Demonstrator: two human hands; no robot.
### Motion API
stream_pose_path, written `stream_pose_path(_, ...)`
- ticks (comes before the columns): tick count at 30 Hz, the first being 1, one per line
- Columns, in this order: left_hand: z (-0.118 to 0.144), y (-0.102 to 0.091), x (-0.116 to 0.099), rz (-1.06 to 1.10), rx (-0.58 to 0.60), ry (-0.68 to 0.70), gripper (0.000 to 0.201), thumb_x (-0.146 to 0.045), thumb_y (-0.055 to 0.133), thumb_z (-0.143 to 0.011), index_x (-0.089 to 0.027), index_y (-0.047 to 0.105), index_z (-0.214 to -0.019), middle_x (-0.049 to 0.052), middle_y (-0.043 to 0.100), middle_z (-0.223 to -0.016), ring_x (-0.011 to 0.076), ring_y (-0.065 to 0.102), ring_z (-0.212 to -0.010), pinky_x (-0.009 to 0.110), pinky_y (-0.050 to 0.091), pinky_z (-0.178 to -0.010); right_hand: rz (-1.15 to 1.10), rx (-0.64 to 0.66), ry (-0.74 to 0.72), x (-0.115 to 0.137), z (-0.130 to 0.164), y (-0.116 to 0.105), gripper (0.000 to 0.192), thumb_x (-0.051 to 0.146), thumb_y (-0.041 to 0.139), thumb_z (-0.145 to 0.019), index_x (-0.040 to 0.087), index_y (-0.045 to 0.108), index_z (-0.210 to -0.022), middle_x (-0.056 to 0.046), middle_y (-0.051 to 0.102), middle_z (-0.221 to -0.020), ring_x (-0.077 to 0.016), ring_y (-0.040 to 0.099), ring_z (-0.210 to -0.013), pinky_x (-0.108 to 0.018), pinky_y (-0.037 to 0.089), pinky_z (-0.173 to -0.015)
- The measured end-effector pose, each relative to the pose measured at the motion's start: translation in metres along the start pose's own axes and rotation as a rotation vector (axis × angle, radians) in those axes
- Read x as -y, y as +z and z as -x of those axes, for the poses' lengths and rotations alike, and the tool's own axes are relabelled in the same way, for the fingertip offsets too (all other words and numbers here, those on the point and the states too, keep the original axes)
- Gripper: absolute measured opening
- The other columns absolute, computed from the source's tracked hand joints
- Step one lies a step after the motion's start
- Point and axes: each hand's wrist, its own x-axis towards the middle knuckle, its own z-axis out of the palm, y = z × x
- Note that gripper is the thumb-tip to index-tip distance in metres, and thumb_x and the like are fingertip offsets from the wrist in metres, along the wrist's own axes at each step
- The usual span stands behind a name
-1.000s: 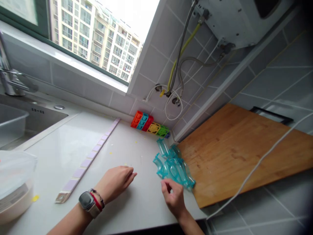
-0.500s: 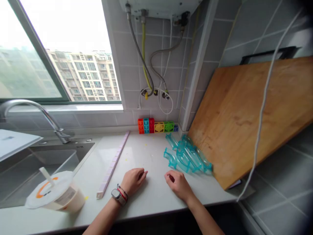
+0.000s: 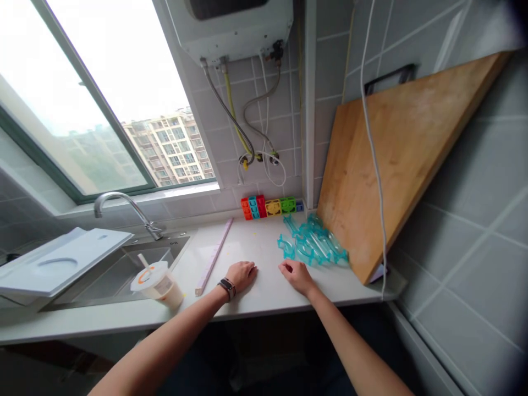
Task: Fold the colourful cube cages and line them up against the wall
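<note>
My left hand (image 3: 241,275), with a watch (image 3: 227,287) on the wrist, rests palm down on the white counter (image 3: 264,300), its fingers curled in and nothing seen in them. To its right, my right hand (image 3: 296,275) lies in a loose fist; a small hollow shows between thumb and fingers, with nothing in it. Just beyond the right hand is a pile of clear teal plastic track pieces (image 3: 313,242). Against the back wall stands a row of colourful toy blocks (image 3: 273,207). Left of my left hand lies a long pale purple strip (image 3: 214,257).
A lidded drink cup (image 3: 163,286) with a straw stands by the sink (image 3: 111,272) and faucet (image 3: 127,199). A white board (image 3: 78,256) lies across the sink's left side. On the right leans a large wooden board (image 3: 383,159), a white cable (image 3: 376,165) hanging before it.
The camera view has tilted and drawn back, so more of the arms, the sink and the heater shows. Both hands stay resting on the counter, the left one turned slightly more palm down.
</note>
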Motion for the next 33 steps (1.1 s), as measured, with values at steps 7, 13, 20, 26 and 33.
stream_pose_path(7, 0.010, -0.021, 0.011, -0.037, 0.043, -0.010, 0.020, -0.032, 0.051, -0.095, -0.020, 0.066, -0.100, 0.013, 0.071, -0.100, 0.0277, 0.067, -0.093, 0.038, 0.050, -0.080, -0.058, -0.098, 0.033, -0.003, -0.007, -0.007, 0.041, 0.053, 0.057, -0.085, 0.016, 0.071, -0.075, 0.000, 0.058, -0.055, -0.0154, 0.053, -0.052, -0.027, 0.042, -0.055)
stream_pose_path(13, 0.039, -0.024, 0.058, -0.007, -0.100, -0.414, 0.039, -0.024, 0.053, -0.090, -0.013, 0.058, -0.128, 0.022, 0.059, -0.131, 0.0344, 0.054, -0.123, 0.045, 0.046, -0.097, -0.081, -0.090, 0.058, -0.003, -0.007, -0.005, 0.048, 0.061, 0.058, -0.081, 0.015, 0.068, -0.075, 0.002, 0.055, -0.052, -0.0137, 0.047, -0.046, -0.026, 0.039, -0.048)
stream_pose_path(20, 0.079, 0.006, 0.066, 0.122, -0.229, -0.755, 0.053, -0.034, 0.039, -0.098, -0.007, 0.048, -0.143, 0.025, 0.057, -0.139, 0.0365, 0.051, -0.125, 0.049, 0.041, -0.101, -0.055, -0.074, 0.063, -0.009, -0.009, -0.005, 0.045, 0.060, 0.057, -0.083, 0.016, 0.066, -0.078, 0.002, 0.055, -0.054, -0.0133, 0.046, -0.046, -0.025, 0.038, -0.046)
stream_pose_path(26, 0.094, 0.001, 0.052, 0.214, -0.273, -0.777, 0.044, -0.018, 0.041, -0.092, -0.018, 0.062, -0.131, 0.019, 0.068, -0.123, 0.0338, 0.057, -0.114, 0.045, 0.046, -0.092, -0.030, -0.066, 0.057, -0.005, -0.005, -0.006, 0.042, 0.059, 0.058, -0.083, 0.018, 0.064, -0.075, 0.001, 0.057, -0.056, -0.0133, 0.047, -0.046, -0.025, 0.039, -0.046)
stream_pose_path(33, 0.181, 0.005, -0.005, 0.461, -0.485, -0.742, 0.036, -0.029, 0.046, -0.090, -0.024, 0.064, -0.122, 0.008, 0.071, -0.119, 0.0242, 0.068, -0.102, 0.033, 0.053, -0.089, 0.014, -0.015, 0.032, 0.011, 0.001, 0.001, 0.038, 0.056, 0.064, -0.076, 0.019, 0.062, -0.065, 0.000, 0.058, -0.054, -0.0159, 0.053, -0.053, -0.026, 0.042, -0.053)
